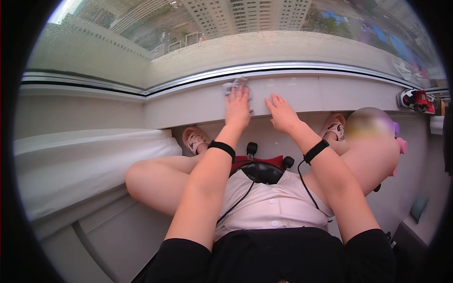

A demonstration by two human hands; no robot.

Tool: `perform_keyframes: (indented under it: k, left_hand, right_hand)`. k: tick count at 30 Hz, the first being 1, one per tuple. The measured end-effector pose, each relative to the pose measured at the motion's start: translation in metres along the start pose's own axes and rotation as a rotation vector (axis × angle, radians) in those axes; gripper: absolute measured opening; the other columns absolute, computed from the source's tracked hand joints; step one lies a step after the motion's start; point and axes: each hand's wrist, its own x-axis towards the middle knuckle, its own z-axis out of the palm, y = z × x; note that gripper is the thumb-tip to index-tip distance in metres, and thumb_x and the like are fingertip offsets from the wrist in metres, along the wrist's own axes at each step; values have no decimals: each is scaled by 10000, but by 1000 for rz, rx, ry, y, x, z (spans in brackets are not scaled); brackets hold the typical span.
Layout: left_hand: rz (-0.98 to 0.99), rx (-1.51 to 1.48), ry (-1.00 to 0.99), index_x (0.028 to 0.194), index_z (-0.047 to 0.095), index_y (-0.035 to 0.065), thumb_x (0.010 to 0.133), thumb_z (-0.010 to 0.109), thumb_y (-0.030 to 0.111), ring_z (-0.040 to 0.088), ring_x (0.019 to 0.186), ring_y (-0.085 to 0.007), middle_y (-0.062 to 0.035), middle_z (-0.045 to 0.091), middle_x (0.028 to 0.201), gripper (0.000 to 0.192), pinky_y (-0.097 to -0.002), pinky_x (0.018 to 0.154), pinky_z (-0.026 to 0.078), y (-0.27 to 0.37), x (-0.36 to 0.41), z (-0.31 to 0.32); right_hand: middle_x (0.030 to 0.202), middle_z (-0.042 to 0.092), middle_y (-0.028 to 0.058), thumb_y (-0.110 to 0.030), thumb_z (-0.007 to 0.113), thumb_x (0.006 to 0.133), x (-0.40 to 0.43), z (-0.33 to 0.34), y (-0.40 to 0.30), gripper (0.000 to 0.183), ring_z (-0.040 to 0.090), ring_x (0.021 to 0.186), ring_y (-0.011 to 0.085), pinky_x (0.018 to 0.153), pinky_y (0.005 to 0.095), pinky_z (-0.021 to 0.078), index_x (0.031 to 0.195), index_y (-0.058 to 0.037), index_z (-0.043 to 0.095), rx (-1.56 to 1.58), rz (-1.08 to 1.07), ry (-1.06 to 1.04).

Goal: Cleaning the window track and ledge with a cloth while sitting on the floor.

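Note:
A crumpled grey cloth (pixel 230 88) lies on the pale window ledge (pixel 290 90), close to the metal window frame. My left hand (pixel 238 106) presses down on it with the fingers stretched towards the window; cloth shows around the fingertips and along the hand's right side. To the right, my right hand (pixel 282 111) rests palm down at the front edge of the ledge, fingers a little apart and holding nothing. Each wrist wears a black strap, and thin black cables run down from the arms.
Beyond the ledge is a window pane (pixel 276 46) with droplets. Shoes (pixel 414 100) stand at the ledge's right end. A white curtain (pixel 88 159) hangs at left. I sit on a wheeled seat with a black cushion (pixel 263 172), knees wide, slippers (pixel 195 138) below the ledge.

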Motion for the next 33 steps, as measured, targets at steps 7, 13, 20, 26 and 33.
perform_keyframes:
  k: [7, 13, 20, 26, 33]
  left_hand:
    - [-605, -100, -7, 1456, 237, 124, 892, 498, 252, 115, 1423, -312, -81, 173, 1539, 634, -551, 1087, 230, -69, -8, -8]
    - [-862, 126, -284, 1394, 339, -10, 841, 537, 341, 138, 1409, -307, -146, 241, 1504, 684, -492, 1127, 114, -143, -29, -22]
    - [-1514, -852, 304, 1265, 484, 15, 854, 534, 255, 536, 1006, -295, -159, 524, 1161, 478, -436, 805, 452, -222, -59, -20]
    - [-1032, -1593, 280, 1193, 518, 40, 856, 509, 101, 560, 651, -220, -108, 567, 899, 343, -341, 500, 471, -155, -25, -81]
    - [-713, -1495, -94, 1351, 438, 126, 847, 563, 99, 541, 1023, -181, -66, 549, 1122, 520, -368, 834, 465, -36, -10, -104]
  right_hand:
    - [1459, 208, 306, -108, 596, 779, 7, 6, -17, 730, 250, 1355, 421, 1110, 421, 246, 1411, 41, 262, -190, 66, -42]
    - [1461, 194, 315, -102, 590, 787, 11, 8, -18, 732, 244, 1355, 432, 1107, 425, 250, 1414, 54, 246, -183, 94, -60]
    - [1462, 190, 317, -115, 600, 790, 11, 14, -19, 743, 235, 1357, 439, 1104, 426, 256, 1418, 54, 241, -219, 98, -49]
    - [1461, 175, 326, -130, 588, 798, 19, 10, -19, 726, 227, 1347, 469, 1101, 448, 255, 1407, 71, 247, -263, 92, -64]
    - [1078, 622, 186, -79, 506, 808, 26, -47, 5, 396, 547, 1074, 363, 866, 425, 473, 1199, -37, 555, 469, 354, 253]
